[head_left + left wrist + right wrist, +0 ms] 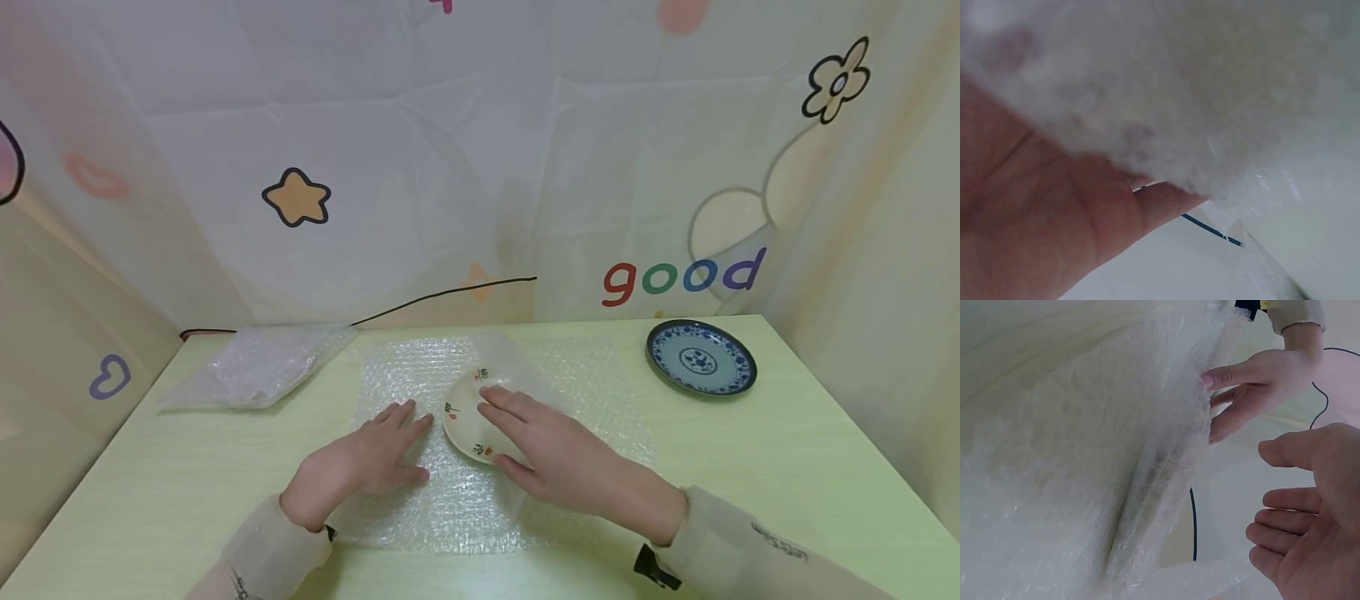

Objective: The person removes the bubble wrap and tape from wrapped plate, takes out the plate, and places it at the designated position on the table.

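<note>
A small white plate with little printed flowers near its rim lies on a sheet of bubble wrap. My right hand is over the plate's right side, fingers extended and hiding part of it. In the right wrist view that hand looks relaxed and holds nothing; whether it touches the plate I cannot tell. To the plate's left, my left hand rests palm down on the wrap with spread fingers. Its thumb lies against the wrap in the right wrist view. Blurred wrap fills much of the left wrist view.
At the back right of the pale table lies a blue-patterned plate with a dark rim. A flat bundle in bubble wrap lies at the back left. Behind the table hangs a printed curtain.
</note>
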The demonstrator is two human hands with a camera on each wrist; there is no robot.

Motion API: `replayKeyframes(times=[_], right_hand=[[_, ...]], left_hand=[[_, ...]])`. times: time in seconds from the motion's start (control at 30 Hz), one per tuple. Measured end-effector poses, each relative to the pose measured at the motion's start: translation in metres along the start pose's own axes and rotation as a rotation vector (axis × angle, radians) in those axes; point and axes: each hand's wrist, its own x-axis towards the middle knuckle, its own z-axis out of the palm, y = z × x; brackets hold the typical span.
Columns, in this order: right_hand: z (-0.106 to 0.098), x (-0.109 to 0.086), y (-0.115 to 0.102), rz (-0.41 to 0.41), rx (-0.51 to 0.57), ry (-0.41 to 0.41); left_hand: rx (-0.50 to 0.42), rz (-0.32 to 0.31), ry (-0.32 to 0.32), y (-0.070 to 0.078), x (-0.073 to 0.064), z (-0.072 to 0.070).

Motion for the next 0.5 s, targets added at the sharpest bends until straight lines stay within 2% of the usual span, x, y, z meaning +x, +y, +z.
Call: replayKeyframes(times=[0.13,0.5], right_hand=[[0.0022,0.0017,0.0025,0.016,-0.063,-0.001],[-0.0034,0.0023,0.0099,0.166,-0.12,-0.018]], left_hand=[[-0.001,0.005,-0.003,-0.0003,-0.0003,0.0004],[-0.021,0.007,-0.005,-0.0005,-0.0015,-0.0001]])
